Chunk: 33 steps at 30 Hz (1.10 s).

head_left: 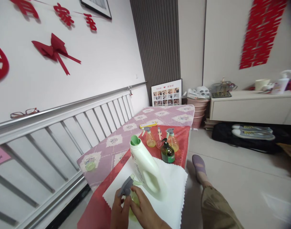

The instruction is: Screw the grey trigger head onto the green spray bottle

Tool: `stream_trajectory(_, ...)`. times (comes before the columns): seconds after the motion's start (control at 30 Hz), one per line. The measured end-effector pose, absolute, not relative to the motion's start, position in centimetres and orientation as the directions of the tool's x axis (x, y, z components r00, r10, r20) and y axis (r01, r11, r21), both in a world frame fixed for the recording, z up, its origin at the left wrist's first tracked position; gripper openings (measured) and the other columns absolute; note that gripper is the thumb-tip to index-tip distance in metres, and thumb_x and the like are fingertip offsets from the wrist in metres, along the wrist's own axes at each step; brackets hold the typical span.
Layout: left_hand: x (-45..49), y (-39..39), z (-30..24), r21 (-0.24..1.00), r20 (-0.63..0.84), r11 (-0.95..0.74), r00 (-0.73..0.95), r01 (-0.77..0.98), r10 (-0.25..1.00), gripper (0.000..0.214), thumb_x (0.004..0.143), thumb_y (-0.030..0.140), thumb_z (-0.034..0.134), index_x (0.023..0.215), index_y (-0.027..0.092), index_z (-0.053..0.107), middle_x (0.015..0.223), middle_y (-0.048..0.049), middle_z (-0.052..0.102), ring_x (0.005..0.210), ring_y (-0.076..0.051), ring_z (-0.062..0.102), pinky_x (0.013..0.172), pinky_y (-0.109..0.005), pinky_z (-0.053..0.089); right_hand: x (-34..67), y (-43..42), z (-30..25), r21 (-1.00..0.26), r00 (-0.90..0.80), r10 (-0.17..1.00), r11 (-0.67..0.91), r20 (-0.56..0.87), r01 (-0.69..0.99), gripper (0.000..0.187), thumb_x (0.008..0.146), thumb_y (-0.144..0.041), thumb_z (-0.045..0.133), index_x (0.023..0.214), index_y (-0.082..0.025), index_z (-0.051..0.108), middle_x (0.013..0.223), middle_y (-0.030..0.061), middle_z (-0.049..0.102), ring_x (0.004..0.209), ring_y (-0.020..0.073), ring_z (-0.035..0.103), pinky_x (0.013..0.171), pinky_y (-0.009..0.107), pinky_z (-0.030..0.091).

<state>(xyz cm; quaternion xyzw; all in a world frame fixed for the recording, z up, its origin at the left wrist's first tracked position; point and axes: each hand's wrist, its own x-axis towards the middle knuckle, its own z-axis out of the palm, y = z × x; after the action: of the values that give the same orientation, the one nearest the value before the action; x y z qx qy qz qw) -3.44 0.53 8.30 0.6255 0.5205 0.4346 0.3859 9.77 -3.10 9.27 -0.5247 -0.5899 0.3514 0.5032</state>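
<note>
The spray bottle (pixel 134 214) is at the near end of the table, over a white cloth (pixel 176 194), and the two hands cover most of it. The left hand (pixel 120 210) has its fingers curled in, clamped about the grey spray head; the right hand (pixel 145 210) has thumb and forefinger closed in at the neck, just beside the left. The body is clear, with yellow-green liquid.

Just beyond stands the jug (pixel 147 168), smooth, opaque pale green plastic with a moulded grip and a darker green spout. It rises between the hands and the farther bottles. The white cloth has a zigzag edge and lies over a red cloth (pixel 97 203); under that is a lilac tablecloth (pixel 124 135) patterned with pale floral squares.

Behind the jug are a dark pump bottle (pixel 168 155) with a green label and two clear sprayers (pixel 150 139) holding yellowish liquid. Beyond them lies a yellow box (pixel 147 125). A pale green cup (pixel 90 165) rests near the left edge, beside a white railing (pixel 109 111).
</note>
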Motion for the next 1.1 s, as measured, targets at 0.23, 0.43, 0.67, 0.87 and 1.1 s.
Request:
stream_trajectory(0.23,-3.1,0.1,8.7,0.904,0.245,-0.253,0.067,0.346,0.967,0.037,0.086,0.045,0.047,0.11,0.02,0.058,0.107,-0.0101,0.07,0.099,-0.023,0.065,0.093,-0.04,0.05,10.1,-3.5,9.0,-0.95,0.038,0.968,0.235,0.248,0.205,0.049,0.098,-0.048,0.036,0.134,-0.02,0.052,0.14,0.0145,0.057,0.131,0.0262,0.051,0.115,0.046,0.036)
stream_trajectory(0.43,-2.3,-0.5,8.6,0.905,0.256,-0.239,0.0,0.351,0.967,0.034,0.085,0.044,0.047,0.105,0.02,0.059,0.104,-0.01,0.071,0.097,-0.023,0.065,0.092,-0.04,0.051,9.6,-3.5,10.4,-0.976,0.078,0.979,0.176,0.187,0.131,0.047,0.098,-0.053,0.036,0.124,-0.021,0.058,0.125,0.012,0.065,0.121,0.0255,0.057,0.107,0.043,0.043)
stream_trajectory(0.67,-2.1,-0.5,7.9,0.916,0.235,-0.201,-0.057,0.347,0.97,0.035,0.084,0.047,0.046,0.104,0.021,0.06,0.103,-0.0098,0.071,0.099,-0.024,0.066,0.093,-0.039,0.051,9.5,-2.8,9.8,-0.962,0.05,0.974,0.208,0.22,0.178,0.048,0.098,-0.05,0.037,0.13,-0.02,0.058,0.132,0.0134,0.062,0.127,0.025,0.053,0.11,0.042,0.041)
stream_trajectory(0.87,-2.5,-0.5,8.5,0.905,0.22,-0.185,-0.05,0.383,0.974,0.037,0.083,0.05,0.05,0.103,0.023,0.065,0.109,-0.0092,0.07,0.112,-0.027,0.061,0.099,-0.043,0.05,9.5,-2.6,8.4,-0.967,0.069,0.985,0.142,0.16,0.209,0.053,0.097,-0.052,0.04,0.131,-0.014,0.055,0.134,0.0173,0.06,0.128,0.0278,0.053,0.112,0.045,0.038)
stream_trajectory(1.1,-2.5,-0.8,8.3,0.945,0.177,-0.152,-0.065,0.289,0.982,0.042,0.084,0.057,0.047,0.104,0.021,0.06,0.1,-0.0079,0.072,0.096,-0.024,0.067,0.089,-0.039,0.052,9.5,-2.5,8.5,-0.965,0.062,0.983,0.155,0.171,0.212,0.048,0.097,-0.05,0.041,0.128,-0.016,0.054,0.133,0.017,0.061,0.126,0.0265,0.055,0.111,0.045,0.04)
